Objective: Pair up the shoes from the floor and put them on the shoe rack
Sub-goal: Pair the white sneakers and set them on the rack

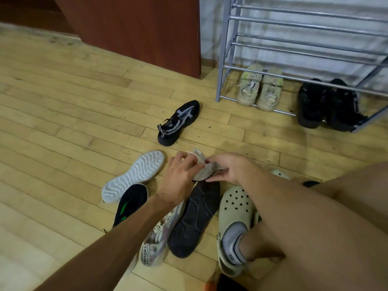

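Observation:
My left hand [180,175] and my right hand [226,166] both grip a light grey knit shoe [202,162] just above the pile on the floor. Under them lie a shoe turned over with its dark sole up [193,219], a pale patterned sneaker [157,242], a black shoe with green marks [131,203] and a shoe showing its white sole [134,175]. A black sneaker with grey pattern [178,122] stands alone farther off. The grey metal shoe rack [222,49] at the back right holds a beige pair [259,89] and a black pair [327,103] on its lowest level.
My foot wears a pale green clog [235,208] over a grey sock, right beside the pile; my bare leg fills the lower right. A red-brown wooden cabinet [136,30] stands left of the rack. The floor is light wooden boards.

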Motion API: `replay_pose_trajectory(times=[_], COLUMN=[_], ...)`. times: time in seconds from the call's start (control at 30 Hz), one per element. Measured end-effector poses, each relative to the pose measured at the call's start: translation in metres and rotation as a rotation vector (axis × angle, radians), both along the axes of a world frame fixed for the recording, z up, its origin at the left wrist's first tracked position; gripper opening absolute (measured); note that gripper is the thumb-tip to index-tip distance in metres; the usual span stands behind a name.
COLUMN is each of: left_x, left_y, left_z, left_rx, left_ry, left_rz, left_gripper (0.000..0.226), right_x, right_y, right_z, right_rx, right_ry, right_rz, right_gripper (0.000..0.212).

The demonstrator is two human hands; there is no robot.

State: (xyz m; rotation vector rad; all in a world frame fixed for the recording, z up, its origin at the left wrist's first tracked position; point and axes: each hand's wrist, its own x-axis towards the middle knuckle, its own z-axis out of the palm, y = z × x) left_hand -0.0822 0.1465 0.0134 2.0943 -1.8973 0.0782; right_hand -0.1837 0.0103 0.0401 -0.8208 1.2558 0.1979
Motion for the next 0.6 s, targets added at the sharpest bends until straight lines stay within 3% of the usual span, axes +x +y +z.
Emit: replay_pose_trajectory(times=[0.13,0.23,0.33,0.43,0.47,0.6], left_x=[0.005,0.014,0.026,0.028,0.027,0.015], left_y=[-0.002,-0.009,-0.022,-0.032,-0.036,-0.055], left_z=[0.036,0.08,0.122,0.164,0.178,0.232], left_rx=[0.041,0.049,0.049,0.277,0.326,0.336], left_ry=[0.145,0.665,0.82,1.209,1.257,1.146], left_rz=[0.048,0.261,0.476,0.482,0.444,0.314], left_gripper=[0.065,0.056,0.048,0.038,0.034,0.033], right_x=[0.011,0.016,0.007,-0.007,-0.012,-0.032], right_y=[0.002,0.0,-0.009,-0.02,-0.023,-0.038], right_z=[0.027,0.056,0.095,0.134,0.147,0.195], right_rx=[-0.177,-0.35,-0.47,-0.569,-0.618,-0.715], right_ry=[-0.107,-0.197,-0.308,-0.423,-0.444,-0.55], right_rz=[-0.11,-0.201,-0.187,-0.125,-0.105,-0.076], right_gripper=[0.043,0.058,0.064,0.061,0.06,0.059])
